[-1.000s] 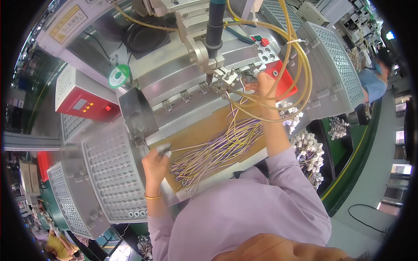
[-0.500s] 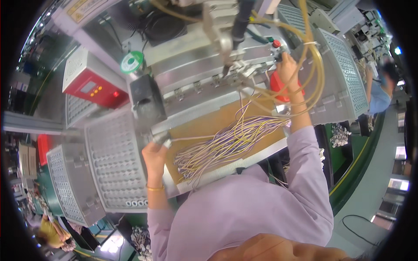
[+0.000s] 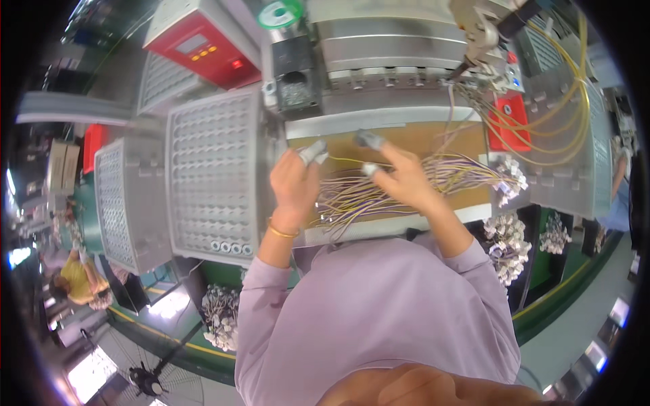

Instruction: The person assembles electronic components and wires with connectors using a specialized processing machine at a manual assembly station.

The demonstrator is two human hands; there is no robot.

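Note:
A bundle of thin white, yellow and purple wires [image 3: 440, 177] lies across the brown board [image 3: 467, 139] before me, with white connectors [image 3: 509, 181] at its right end. My left hand [image 3: 294, 181], grey covers on its fingertips, is closed at the board's left side. Its thumb and forefinger pinch a yellow wire [image 3: 347, 160] that runs toward the bundle. My right hand [image 3: 406, 181] reaches over the bundle, thumb and forefinger spread, with nothing visible between them. Its fingertips also wear pale covers. The fingers below its palm are partly hidden.
Behind the board stands a metal fixture with small clamps [image 3: 389, 78]. A soldering head [image 3: 484, 47] and yellow tubes [image 3: 569, 125] hang at the right, near a red tray [image 3: 508, 122]. To the left are a grid tray [image 3: 215, 172], a red control box [image 3: 206, 51] and a solder spool [image 3: 279, 13].
My right hand has left the button box at the far right and come over the wires. My left hand has moved up beside the bundle's left end. The whole view has shifted.

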